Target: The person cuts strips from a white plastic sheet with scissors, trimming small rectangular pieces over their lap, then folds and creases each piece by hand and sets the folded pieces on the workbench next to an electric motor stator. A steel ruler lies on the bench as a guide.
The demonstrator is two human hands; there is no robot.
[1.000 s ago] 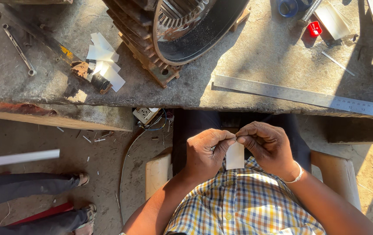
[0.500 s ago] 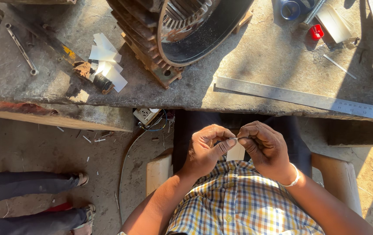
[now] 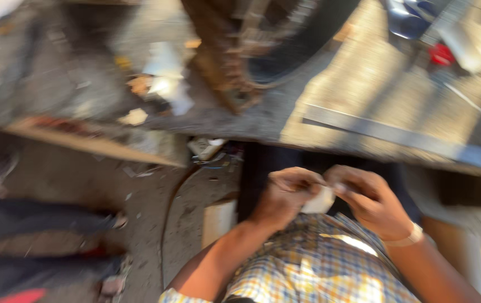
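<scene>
Over the person's lap, below the long grey concrete workbench [image 3: 364, 95], the work looks mid-way, though the picture is blurred. On that bench stands a big rusty round motor housing [image 3: 251, 50], with a flat steel ruler [image 3: 386, 134] lying nearer the bench's front edge. Below the edge, the left hand [image 3: 285, 193] and right hand [image 3: 366, 199] meet, fingertips pinching a small white paper-like strip [image 3: 320, 199] between them; nothing finished shows.
</scene>
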